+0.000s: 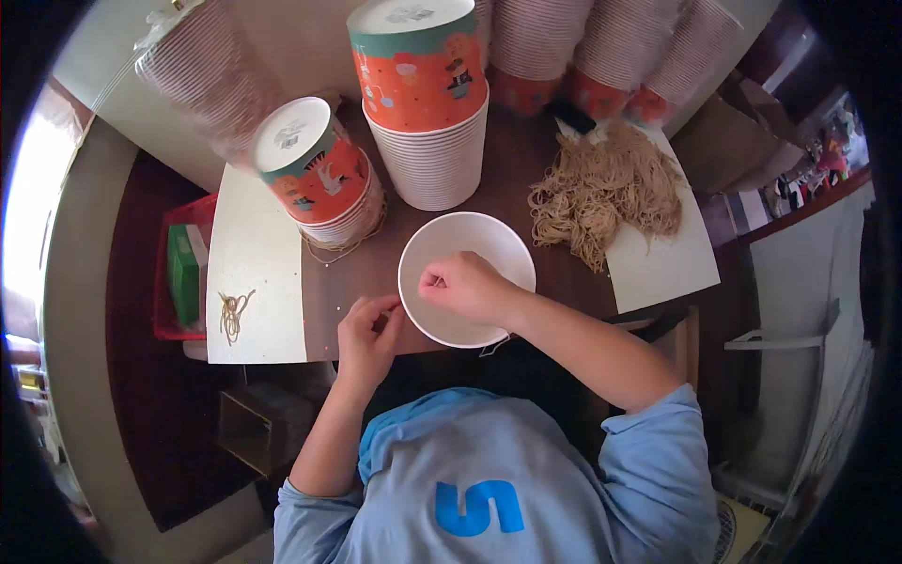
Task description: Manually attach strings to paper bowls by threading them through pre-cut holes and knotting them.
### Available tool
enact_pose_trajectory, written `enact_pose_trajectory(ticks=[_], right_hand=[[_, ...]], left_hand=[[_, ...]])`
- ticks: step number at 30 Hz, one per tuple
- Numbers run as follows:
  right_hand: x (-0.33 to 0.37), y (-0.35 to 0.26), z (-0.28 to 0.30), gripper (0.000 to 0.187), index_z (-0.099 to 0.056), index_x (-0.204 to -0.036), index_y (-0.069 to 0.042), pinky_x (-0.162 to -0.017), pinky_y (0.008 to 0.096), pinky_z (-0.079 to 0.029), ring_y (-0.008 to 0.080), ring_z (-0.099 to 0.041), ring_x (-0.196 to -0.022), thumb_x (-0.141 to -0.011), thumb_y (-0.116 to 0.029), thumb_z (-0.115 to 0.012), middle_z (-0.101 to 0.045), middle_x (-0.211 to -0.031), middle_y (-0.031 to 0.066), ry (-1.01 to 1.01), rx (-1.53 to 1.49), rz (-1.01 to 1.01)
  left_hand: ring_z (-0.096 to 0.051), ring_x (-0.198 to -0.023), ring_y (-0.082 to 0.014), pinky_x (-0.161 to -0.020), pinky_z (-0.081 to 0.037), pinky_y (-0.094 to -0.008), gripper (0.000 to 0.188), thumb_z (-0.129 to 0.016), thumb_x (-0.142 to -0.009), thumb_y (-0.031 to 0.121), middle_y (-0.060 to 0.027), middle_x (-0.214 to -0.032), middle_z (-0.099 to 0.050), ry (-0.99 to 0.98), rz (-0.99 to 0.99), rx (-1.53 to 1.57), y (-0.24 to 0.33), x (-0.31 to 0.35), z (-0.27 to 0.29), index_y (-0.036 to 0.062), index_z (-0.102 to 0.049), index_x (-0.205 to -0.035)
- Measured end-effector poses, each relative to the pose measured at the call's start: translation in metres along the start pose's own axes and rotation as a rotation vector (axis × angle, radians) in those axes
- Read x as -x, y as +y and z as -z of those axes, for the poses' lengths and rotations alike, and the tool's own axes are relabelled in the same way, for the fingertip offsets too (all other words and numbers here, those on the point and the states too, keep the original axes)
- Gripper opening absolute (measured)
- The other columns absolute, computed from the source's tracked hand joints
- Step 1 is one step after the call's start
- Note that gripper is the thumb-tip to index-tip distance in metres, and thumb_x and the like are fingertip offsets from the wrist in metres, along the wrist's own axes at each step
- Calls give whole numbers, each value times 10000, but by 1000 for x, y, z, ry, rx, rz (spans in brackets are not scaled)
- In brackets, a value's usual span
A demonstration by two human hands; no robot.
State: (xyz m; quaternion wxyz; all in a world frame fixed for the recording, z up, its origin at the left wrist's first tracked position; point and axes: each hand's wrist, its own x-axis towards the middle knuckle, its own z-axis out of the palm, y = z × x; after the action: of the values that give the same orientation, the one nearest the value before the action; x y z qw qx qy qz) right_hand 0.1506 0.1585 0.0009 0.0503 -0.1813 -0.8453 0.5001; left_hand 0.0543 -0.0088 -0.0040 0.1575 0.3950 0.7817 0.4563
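Note:
A white paper bucket stands in front of me at the table's near edge, its open mouth facing up. My right hand is closed inside the mouth, with a small tan bit of cord showing at its fingertips. My left hand is at the left outside of the rim, thumb and fingers pinched together against the wall. What they grip there is too small to tell. A thin cord hangs out below the bucket's near right side.
Upside-down stacks of printed orange buckets stand behind, one tall and one shorter. At right lies a heap of tan cords. Several cords lie on the left white board. A red crate is beyond it.

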Motion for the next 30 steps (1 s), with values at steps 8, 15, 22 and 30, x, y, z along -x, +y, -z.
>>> enact_pose_trajectory(ticks=[8,15,22,30], right_hand=[[-5,6,-8,144,-666,-764,-44,-662,402,-496,299,-640,-718,-737,-170,-600,-651,-744,148,31,-37,15],[-6,6,-9,124,-669,-805,-34,-652,348,-500,235,-644,-687,-756,-138,-622,-662,-744,126,-18,27,12],[-5,4,-9,132,-666,-799,-29,-660,356,-500,241,-643,-689,-761,-145,-616,-660,-741,134,-12,46,31],[-5,-5,-5,149,-668,-815,-23,-661,351,-501,236,-649,-702,-768,-155,-616,-663,-747,133,-12,-4,-3]], left_hand=[[-540,-616,-102,-567,-435,-232,132,-638,-804,26,-73,-783,-603,-1,-24,17,-3,-4,-4,-7,-651,-931],[-558,-635,-82,-563,-445,-216,131,-635,-805,19,-57,-830,-620,-40,20,22,-8,-3,-2,-7,-651,-933],[-581,-657,-97,-577,-457,-215,139,-636,-802,12,-72,-856,-622,-65,35,34,-5,-4,-1,-15,-647,-938],[-586,-665,-102,-583,-466,-222,147,-626,-800,2,-81,-867,-621,-71,36,43,0,-4,0,-20,-648,-944]])
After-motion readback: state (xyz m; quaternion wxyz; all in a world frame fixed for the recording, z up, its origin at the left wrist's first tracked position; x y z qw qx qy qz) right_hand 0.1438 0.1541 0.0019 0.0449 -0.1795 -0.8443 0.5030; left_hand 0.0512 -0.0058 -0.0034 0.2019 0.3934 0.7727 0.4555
